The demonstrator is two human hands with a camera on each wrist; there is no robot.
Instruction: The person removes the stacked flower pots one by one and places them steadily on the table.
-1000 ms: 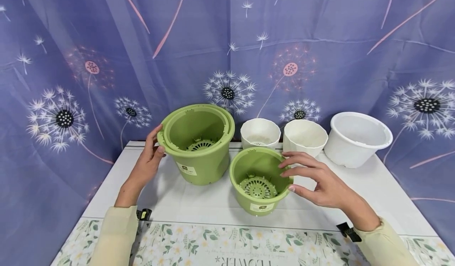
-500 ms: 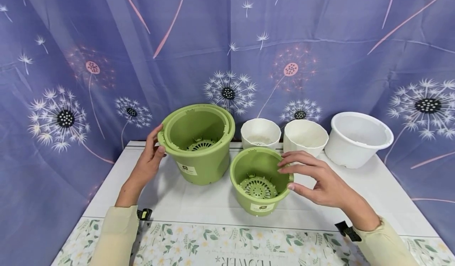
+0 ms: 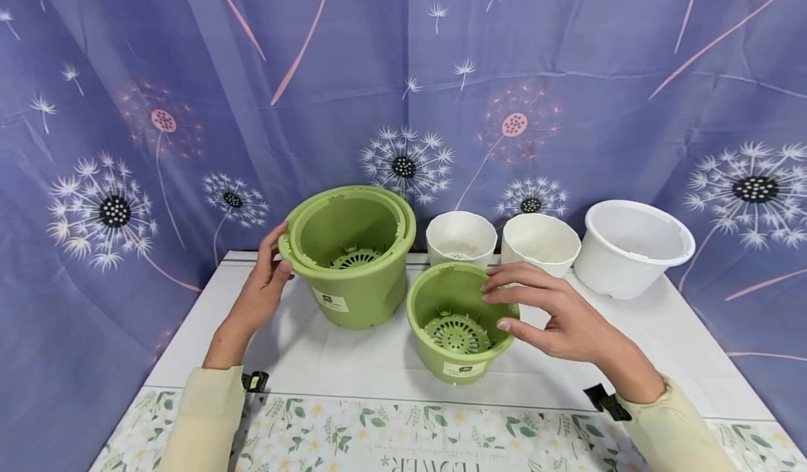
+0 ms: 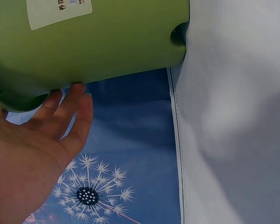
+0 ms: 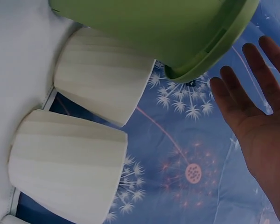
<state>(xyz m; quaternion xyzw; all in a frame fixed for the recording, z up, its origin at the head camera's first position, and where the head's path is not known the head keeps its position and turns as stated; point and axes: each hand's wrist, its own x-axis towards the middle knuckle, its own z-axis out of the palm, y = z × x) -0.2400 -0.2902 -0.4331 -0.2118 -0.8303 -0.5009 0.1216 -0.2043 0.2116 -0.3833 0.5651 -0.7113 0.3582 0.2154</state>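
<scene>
At the table's left stands a large green flowerpot (image 3: 362,297) with another green pot (image 3: 353,230) nested in it. My left hand (image 3: 258,293) rests against its left side. In the left wrist view, the fingertips (image 4: 77,88) touch the pot's outer wall just below the rim, fingers fairly straight. A smaller green flowerpot (image 3: 435,353), slotted at the bottom and labelled in front, stands upright to the right. Over its right rim hovers my right hand (image 3: 564,311), fingers spread. In the right wrist view, relaxed fingers (image 5: 256,60) show a gap from the green rim.
Behind the small green pot stand two faceted cream pots (image 3: 461,237) (image 3: 542,244). A round white pot (image 3: 624,276) is at the back right. A purple dandelion curtain (image 3: 403,73) hangs close behind them. The table wears a white cloth (image 3: 328,360) with a floral front band.
My right hand has shifted slightly left, its fingers further over the small green pot's rim. The left hand and the pots stay in place.
</scene>
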